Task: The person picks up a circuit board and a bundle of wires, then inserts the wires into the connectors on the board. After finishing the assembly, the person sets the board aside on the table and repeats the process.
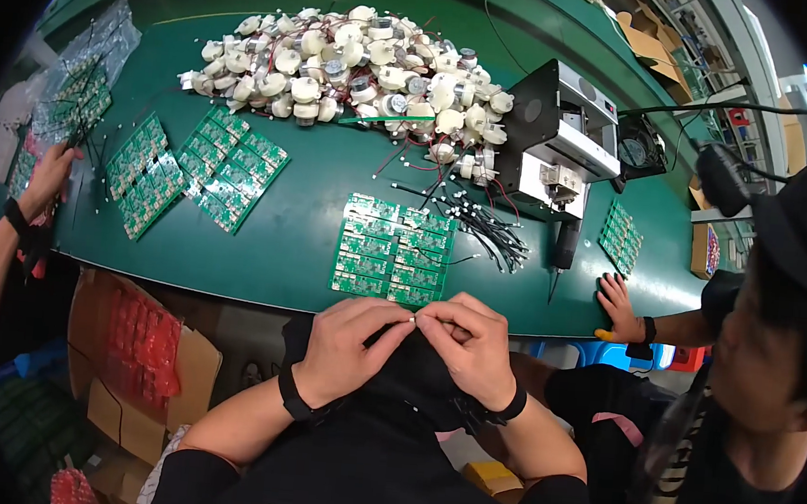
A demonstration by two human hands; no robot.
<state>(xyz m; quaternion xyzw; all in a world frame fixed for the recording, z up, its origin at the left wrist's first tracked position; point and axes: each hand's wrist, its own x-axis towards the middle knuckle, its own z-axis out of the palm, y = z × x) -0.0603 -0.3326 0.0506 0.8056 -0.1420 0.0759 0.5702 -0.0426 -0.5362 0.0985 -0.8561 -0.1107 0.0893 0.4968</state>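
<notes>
My left hand (pixel 350 347) and my right hand (pixel 468 344) meet at the table's front edge, thumbs and forefingers pinched together. Between their fingertips is a small white piece (pixel 413 318), too small to make out clearly. Just beyond lies a panel of green circuit boards (pixel 366 244), flat on the table, its near edge close to my fingers. A thin black wire crosses the panel's right half. To its right is a loose bundle of black cables (pixel 498 233) with small white ends.
A heap of white motors (pixel 342 67) with red wires covers the table's back. At right stands a black and white machine (pixel 564 141). More green board panels (pixel 230 167) lie left. One co-worker's hand (pixel 619 309) rests at right; another's hand (pixel 50 172) is far left. A cardboard box (pixel 195 368) sits below.
</notes>
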